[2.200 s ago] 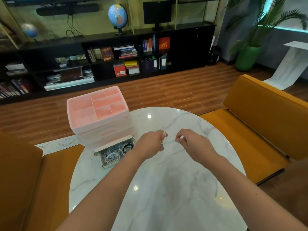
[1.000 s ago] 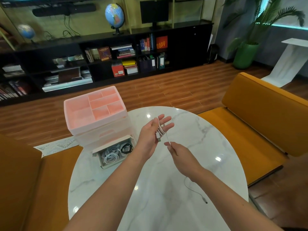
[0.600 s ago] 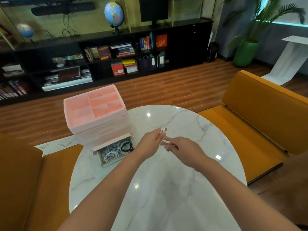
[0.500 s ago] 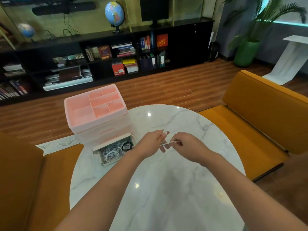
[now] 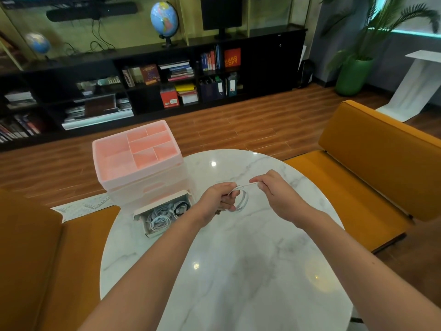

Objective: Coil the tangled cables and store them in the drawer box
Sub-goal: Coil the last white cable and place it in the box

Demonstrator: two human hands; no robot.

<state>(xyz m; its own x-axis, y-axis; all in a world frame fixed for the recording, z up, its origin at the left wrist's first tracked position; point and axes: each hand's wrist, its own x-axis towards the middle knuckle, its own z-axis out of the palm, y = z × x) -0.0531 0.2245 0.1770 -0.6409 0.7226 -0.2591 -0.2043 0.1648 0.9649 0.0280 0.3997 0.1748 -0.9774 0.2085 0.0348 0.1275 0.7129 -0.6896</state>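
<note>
Pink translucent plastic, the drawer box point(image 5: 140, 161), sits at 10 o'clock on the table point(image 5: 238, 271); its divided top tray is bare, compartments squared and shallow. Just below it, at 9 o'clock from your hands, the open cardboard box point(image 5: 164, 215) holds loose loops of thin white and black cables, set close so each next one is within reach.

Your left hand point(image 5: 218, 199) is curled closed around the white cable point(image 5: 242, 200), pinning the finished turns as a small round coil so they cannot spring apart. A dark plug end shows under that fist.

Your right hand point(image 5: 274, 192), at 3 o'clock from the coil, pinches the free end and draws it taut between the two hands, likely to lay the last turn or wrap it.

Marble-look tabletop: glossy, grey-veined, slick. A released coil would probably slide and loosen.
</note>
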